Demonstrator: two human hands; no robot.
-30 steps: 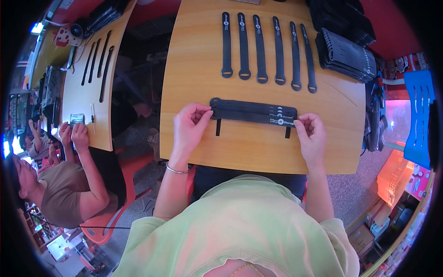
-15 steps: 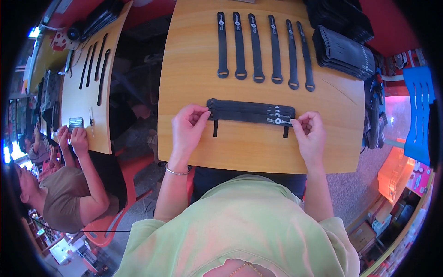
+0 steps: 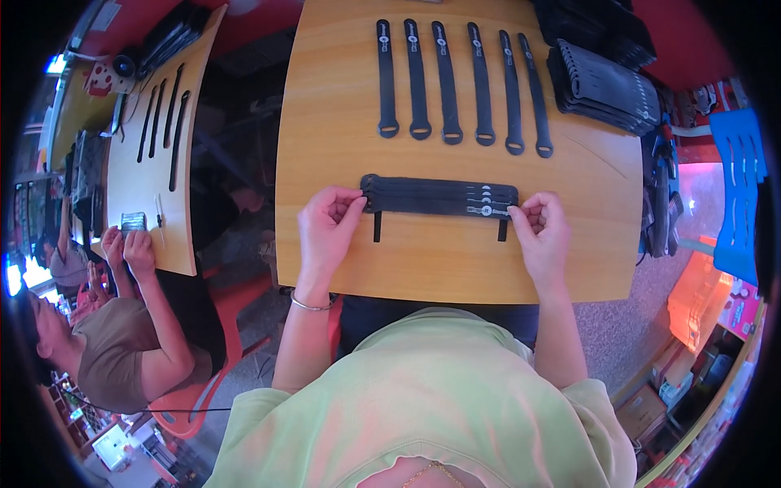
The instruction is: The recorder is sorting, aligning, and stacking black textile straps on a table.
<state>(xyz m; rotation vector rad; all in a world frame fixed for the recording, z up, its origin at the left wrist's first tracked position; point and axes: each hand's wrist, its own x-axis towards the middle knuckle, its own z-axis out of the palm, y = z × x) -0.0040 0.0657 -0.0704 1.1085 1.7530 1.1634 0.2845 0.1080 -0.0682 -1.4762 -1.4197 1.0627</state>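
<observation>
A stack of black straps (image 3: 423, 197) lies crosswise on the table in front of me, its layers slightly fanned and pale print showing near the right end. Two narrow black strips (image 3: 377, 227) stick out from beneath it toward me, one close to each end. At the stack's left end, my left hand (image 3: 329, 224) pinches the edge between thumb and fingers. My right hand (image 3: 541, 232) pinches the right end in the same way. Beyond the stack, several single black straps (image 3: 446, 85) are laid side by side, each with a slotted, rounded end facing me.
Folded bundles of black straps (image 3: 606, 85) are piled at the table's far right, beside a larger dark pile (image 3: 594, 24). At left, a co-worker (image 3: 122, 350) handles a small bundle at another table (image 3: 175, 220) with loose straps. An orange crate (image 3: 697, 301) stands at right.
Hardly anything differs. The whole view has shifted slightly; both hands keep their pinch on the ends of the strap stack.
</observation>
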